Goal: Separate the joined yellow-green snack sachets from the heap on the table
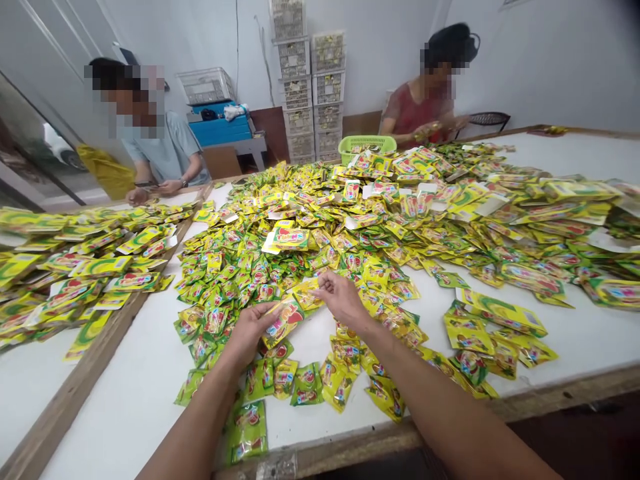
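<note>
My left hand (254, 330) grips a small yellow carton (284, 321) with red fruit and lettering printed on it, its far end pointing up to the right. Just past that end is a yellow sachet (307, 293), and my right hand (340, 300) has its fingers closed at the sachet's right edge. How far the sachet reaches into the carton is hard to make out. Beneath and around both hands lie loose green sachets (260, 377) and yellow sachets (337, 380) on the white tabletop (310, 423).
A large heap of sachets and flat cartons (295, 238) spreads across the table. More cartons (100, 267) lie beyond a wooden strip (115, 333) on the left. A green basket (367, 145) stands behind the heap. Two people sit opposite; stacked crates (327, 87) rise behind.
</note>
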`<state>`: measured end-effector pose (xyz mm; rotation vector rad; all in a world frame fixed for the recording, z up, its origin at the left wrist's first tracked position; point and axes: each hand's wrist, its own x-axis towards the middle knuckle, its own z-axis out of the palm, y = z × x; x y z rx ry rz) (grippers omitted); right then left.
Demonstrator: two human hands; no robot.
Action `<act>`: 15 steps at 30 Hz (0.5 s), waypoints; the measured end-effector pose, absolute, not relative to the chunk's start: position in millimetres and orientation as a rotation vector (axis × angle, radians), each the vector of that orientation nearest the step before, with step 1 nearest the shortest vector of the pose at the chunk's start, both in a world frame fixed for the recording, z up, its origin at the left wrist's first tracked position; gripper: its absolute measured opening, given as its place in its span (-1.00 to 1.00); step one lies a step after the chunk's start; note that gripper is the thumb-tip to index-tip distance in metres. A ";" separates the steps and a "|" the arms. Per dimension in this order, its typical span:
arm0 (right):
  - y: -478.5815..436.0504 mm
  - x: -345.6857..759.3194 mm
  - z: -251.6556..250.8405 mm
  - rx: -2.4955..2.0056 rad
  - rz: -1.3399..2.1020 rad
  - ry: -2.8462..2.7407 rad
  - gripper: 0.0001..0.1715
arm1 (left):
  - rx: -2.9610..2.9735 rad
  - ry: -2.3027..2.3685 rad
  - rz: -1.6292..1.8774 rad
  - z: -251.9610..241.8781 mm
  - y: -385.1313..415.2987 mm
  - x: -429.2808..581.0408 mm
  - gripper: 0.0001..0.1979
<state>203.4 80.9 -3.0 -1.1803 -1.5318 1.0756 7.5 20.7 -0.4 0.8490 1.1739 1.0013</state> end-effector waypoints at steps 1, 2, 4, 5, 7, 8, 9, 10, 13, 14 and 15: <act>79.3 202.6 -3.1 -1.171 1.073 -1.574 -0.69 | 0.842 1.170 1.012 0.1 20.5 7.0 -0.66; 78.5 202.8 -3.2 -1.156 1.081 -1.600 -0.70 | 0.849 1.176 1.023 0.3 20.4 6.4 -0.66; 78.5 205.3 -3.2 -1.125 1.112 -1.628 -0.71 | 0.885 1.196 1.046 -0.5 20.6 5.0 -0.64; 78.9 206.9 -3.2 -1.120 1.121 -1.641 -0.71 | 0.904 1.208 1.060 -1.2 20.8 4.4 -0.62; 79.5 209.0 -3.3 -1.120 1.118 -1.667 -0.73 | 0.930 1.234 1.076 -2.6 21.2 3.6 -0.60; 79.4 209.4 -3.5 -1.118 1.104 -1.680 -0.73 | 0.939 1.241 1.073 -3.0 21.3 3.3 -0.60; 79.2 209.2 -3.8 -1.112 1.089 -1.697 -0.73 | 0.946 1.240 1.063 -3.2 21.3 3.1 -0.61; 78.9 208.8 -4.3 -1.100 1.081 -1.713 -0.73 | 0.953 1.232 1.042 -3.1 21.2 2.9 -0.61; 79.3 208.0 -6.2 -1.047 1.188 -1.732 -0.70 | 0.977 1.188 0.973 -0.9 20.5 2.8 -0.64; 79.9 208.5 -6.7 -1.034 1.259 -1.716 -0.69 | 0.983 1.177 0.956 0.4 20.3 2.9 -0.64; 80.6 209.5 -6.9 -1.025 1.322 -1.693 -0.69 | 0.988 1.168 0.944 1.9 20.1 3.2 -0.65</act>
